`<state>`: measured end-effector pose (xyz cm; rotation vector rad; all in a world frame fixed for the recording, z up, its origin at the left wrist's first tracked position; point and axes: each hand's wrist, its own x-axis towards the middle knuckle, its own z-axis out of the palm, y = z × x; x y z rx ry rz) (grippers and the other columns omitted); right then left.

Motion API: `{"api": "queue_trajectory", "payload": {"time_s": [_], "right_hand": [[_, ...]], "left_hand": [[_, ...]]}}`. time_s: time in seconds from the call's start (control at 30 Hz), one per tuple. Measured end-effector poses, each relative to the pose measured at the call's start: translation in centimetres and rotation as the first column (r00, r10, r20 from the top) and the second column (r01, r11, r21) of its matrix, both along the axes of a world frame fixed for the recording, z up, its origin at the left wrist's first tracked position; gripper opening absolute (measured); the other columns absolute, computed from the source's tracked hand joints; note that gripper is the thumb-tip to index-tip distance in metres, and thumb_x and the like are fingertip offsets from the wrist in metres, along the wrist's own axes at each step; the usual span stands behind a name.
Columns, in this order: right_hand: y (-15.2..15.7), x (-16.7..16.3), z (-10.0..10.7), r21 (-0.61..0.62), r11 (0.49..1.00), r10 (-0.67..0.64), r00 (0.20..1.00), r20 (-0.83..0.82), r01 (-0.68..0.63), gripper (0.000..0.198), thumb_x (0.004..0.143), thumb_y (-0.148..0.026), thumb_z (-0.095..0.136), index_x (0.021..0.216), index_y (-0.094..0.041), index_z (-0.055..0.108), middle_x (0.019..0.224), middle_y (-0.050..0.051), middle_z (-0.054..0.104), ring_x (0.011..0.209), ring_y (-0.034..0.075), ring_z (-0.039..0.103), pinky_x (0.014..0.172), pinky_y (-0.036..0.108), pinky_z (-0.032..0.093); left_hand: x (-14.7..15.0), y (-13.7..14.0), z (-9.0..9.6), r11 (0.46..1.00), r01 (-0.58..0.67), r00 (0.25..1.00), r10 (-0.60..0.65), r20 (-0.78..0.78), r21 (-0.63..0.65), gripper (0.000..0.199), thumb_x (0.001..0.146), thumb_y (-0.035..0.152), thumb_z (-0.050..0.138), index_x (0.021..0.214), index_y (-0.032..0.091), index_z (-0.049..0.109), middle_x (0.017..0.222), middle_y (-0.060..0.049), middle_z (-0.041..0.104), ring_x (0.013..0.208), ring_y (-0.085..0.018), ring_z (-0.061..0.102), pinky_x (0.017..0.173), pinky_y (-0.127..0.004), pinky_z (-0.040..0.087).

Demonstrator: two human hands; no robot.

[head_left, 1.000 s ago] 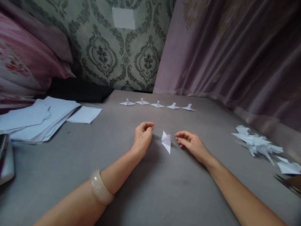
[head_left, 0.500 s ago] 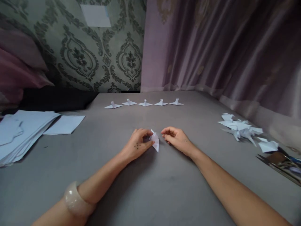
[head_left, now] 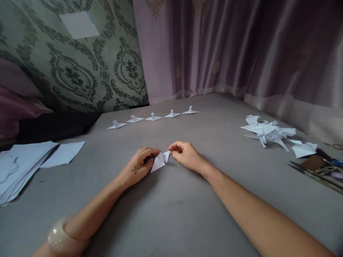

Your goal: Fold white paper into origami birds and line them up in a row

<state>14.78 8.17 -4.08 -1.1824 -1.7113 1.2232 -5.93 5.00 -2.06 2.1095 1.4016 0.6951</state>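
Observation:
A small folded white paper crane (head_left: pixel 158 162) is between my hands, just above or on the grey surface. My left hand (head_left: pixel 139 165) is curled at its left side, thumb and fingers closed on its back edge. My right hand (head_left: pixel 187 155) has thumb and forefinger pinched together at the crane's right tip. The crane's wings are spread to the lower left and upper right. Farther back, several similar folded paper cranes (head_left: pixel 152 117) stand in a slanting row. The undersides of both hands are hidden.
On the left lie a stack of white paper sheets (head_left: pixel 24 167) and a smaller sheet (head_left: pixel 64 154). At right is a heap of folded paper cranes (head_left: pixel 268 132), with scissors (head_left: pixel 308 172) and small items near it. A purple curtain (head_left: pixel 214 46) hangs behind.
The view has turned to the right and tilted. My right hand, apart from the crane before, has come to its tip. The crane has turned, its wings now showing wider.

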Motion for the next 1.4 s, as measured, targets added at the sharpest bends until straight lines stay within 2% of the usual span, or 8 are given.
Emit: {"api": "queue_trajectory", "payload": {"time_s": [0.13, 0.3, 0.5, 0.6, 0.83, 1.07, 1.27, 1.4], "right_hand": [[0.1, 0.1, 0.0, 0.008, 1.0, 0.0, 1.0, 0.007, 0.0, 0.016, 0.074, -0.02, 0.055, 0.087, -0.02, 0.065, 0.079, 0.002, 0.066, 0.073, 0.014, 0.059, 0.067, 0.025, 0.045], [-0.3, 0.1, 0.5, 0.027, 0.999, 0.029, 0.997, 0.073, -0.031, 0.016, 0.075, -0.02, 0.055, 0.089, -0.02, 0.065, 0.079, 0.002, 0.065, 0.072, 0.014, 0.059, 0.067, 0.026, 0.045], [-1.4, -0.3, 0.6, 0.256, 0.957, 0.071, 0.964, 0.257, -0.138, 0.016, 0.071, -0.031, 0.069, 0.082, -0.02, 0.064, 0.096, 0.003, 0.059, 0.075, 0.013, 0.056, 0.072, 0.027, 0.045], [-1.5, -0.4, 0.6, 0.287, 0.945, 0.07, 0.956, 0.286, -0.155, 0.004, 0.079, -0.023, 0.061, 0.079, -0.019, 0.063, 0.095, 0.003, 0.057, 0.076, 0.012, 0.056, 0.075, 0.027, 0.044], [-1.3, -0.4, 0.8, 0.348, 0.906, 0.129, 0.941, 0.313, -0.24, 0.012, 0.085, -0.015, 0.051, 0.081, -0.019, 0.062, 0.095, 0.002, 0.058, 0.082, 0.012, 0.056, 0.079, 0.026, 0.042], [-1.9, -0.9, 1.0, 0.34, 0.936, -0.009, 0.962, 0.273, -0.088, 0.008, 0.077, -0.014, 0.055, 0.082, -0.019, 0.058, 0.077, -0.002, 0.06, 0.065, 0.009, 0.054, 0.064, 0.022, 0.043], [-2.4, -1.3, 1.3, 0.34, 0.935, 0.001, 0.96, 0.279, -0.1, 0.013, 0.077, -0.014, 0.051, 0.081, -0.02, 0.062, 0.075, -0.001, 0.065, 0.066, 0.01, 0.057, 0.065, 0.022, 0.043], [-2.3, -1.4, 1.3, 0.331, 0.942, -0.047, 0.955, 0.294, -0.056, 0.011, 0.077, -0.016, 0.051, 0.08, -0.019, 0.061, 0.071, -0.001, 0.064, 0.064, 0.01, 0.057, 0.064, 0.022, 0.043]], "left_hand": [[0.1, -0.2, 0.1, 1.0, -0.004, 0.999, 0.005, 0.034, -0.024, 0.033, 0.078, 0.017, 0.047, 0.107, 0.023, 0.063, 0.1, -0.006, 0.062, 0.093, -0.019, 0.056, 0.081, -0.028, 0.044], [0.2, -0.2, 0.1, 0.998, -0.008, 1.0, 0.008, 0.007, -0.06, 0.023, 0.083, 0.024, 0.049, 0.1, 0.022, 0.064, 0.092, -0.004, 0.062, 0.08, -0.016, 0.057, 0.072, -0.026, 0.044], [0.9, -0.4, 0.4, 0.997, -0.066, 0.997, 0.065, -0.038, -0.029, 0.016, 0.082, 0.03, 0.053, 0.082, 0.019, 0.066, 0.079, -0.002, 0.06, 0.069, -0.014, 0.054, 0.065, -0.024, 0.041], [1.2, -0.7, 0.5, 0.997, -0.071, 0.996, 0.069, -0.059, -0.03, 0.015, 0.082, 0.028, 0.053, 0.077, 0.018, 0.064, 0.075, -0.002, 0.059, 0.066, -0.013, 0.053, 0.062, -0.024, 0.039], [1.6, -1.1, -0.3, 0.993, -0.094, 0.996, 0.093, 0.015, 0.074, 0.008, 0.079, 0.026, 0.058, 0.08, 0.018, 0.061, 0.076, 0.0, 0.057, 0.071, -0.014, 0.052, 0.065, -0.024, 0.039], [1.9, -0.9, -0.4, 0.991, -0.133, 0.99, 0.134, 0.049, -0.016, 0.012, 0.08, 0.025, 0.055, 0.074, 0.017, 0.062, 0.068, 0.002, 0.058, 0.061, -0.011, 0.051, 0.058, -0.022, 0.037], [2.1, -1.0, -0.2, 0.993, -0.117, 0.992, 0.116, 0.042, 0.019, 0.016, 0.081, 0.025, 0.055, 0.07, 0.017, 0.063, 0.063, 0.003, 0.055, 0.06, -0.011, 0.049, 0.057, -0.021, 0.034], [2.0, -0.8, -0.3, 0.994, -0.099, 0.994, 0.097, 0.051, 0.046, 0.016, 0.081, 0.023, 0.056, 0.069, 0.017, 0.063, 0.066, 0.002, 0.057, 0.063, -0.011, 0.051, 0.059, -0.021, 0.035]]}}
